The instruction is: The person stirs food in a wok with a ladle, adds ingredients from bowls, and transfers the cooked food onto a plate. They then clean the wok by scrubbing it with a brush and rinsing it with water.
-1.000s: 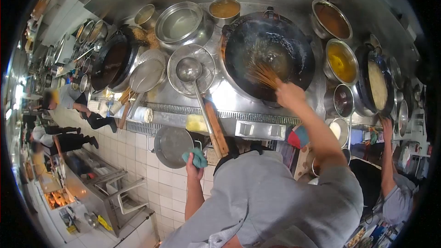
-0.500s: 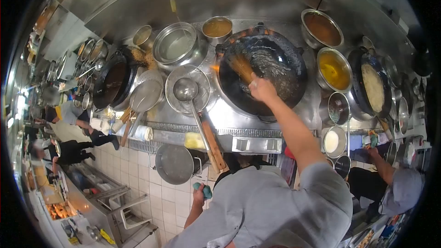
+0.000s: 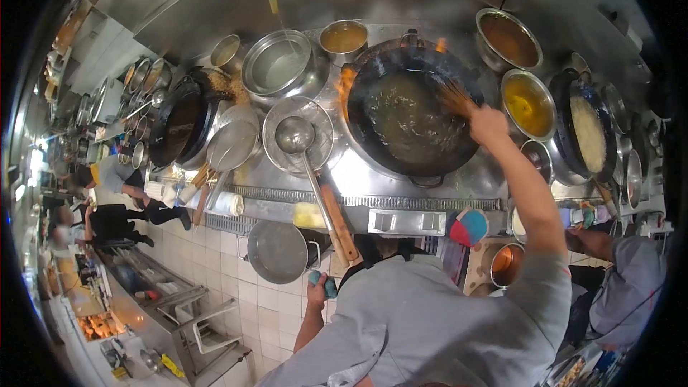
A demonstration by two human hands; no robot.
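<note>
My right hand (image 3: 490,127) is closed round a bamboo wok brush (image 3: 457,99). Its bristles lie against the inner right side of a large black wok (image 3: 373,147), where murky water (image 3: 407,109) is swirling. Flames (image 3: 347,80) show at the wok's left and back rim. Low at my side, my left hand (image 3: 315,297) grips a bunched teal cloth (image 3: 330,287). Near that hand is a grey two-handled pan (image 3: 277,252). A steel ladle (image 3: 294,135) rests across a round mesh strainer (image 3: 276,158) left of the wok.
Close by my right forearm stands a bowl of yellow oil (image 3: 529,105), with a bowl of brown liquid (image 3: 510,38) behind it. A water pot (image 3: 278,64) stands back left. Other woks flank mine. A co-worker's sleeve (image 3: 631,276) is at right; people (image 3: 118,204) stand far left.
My right hand and the brush have swept from the wok's middle to its right side. The water now spreads across the wok's bottom. My left hand still holds the cloth.
</note>
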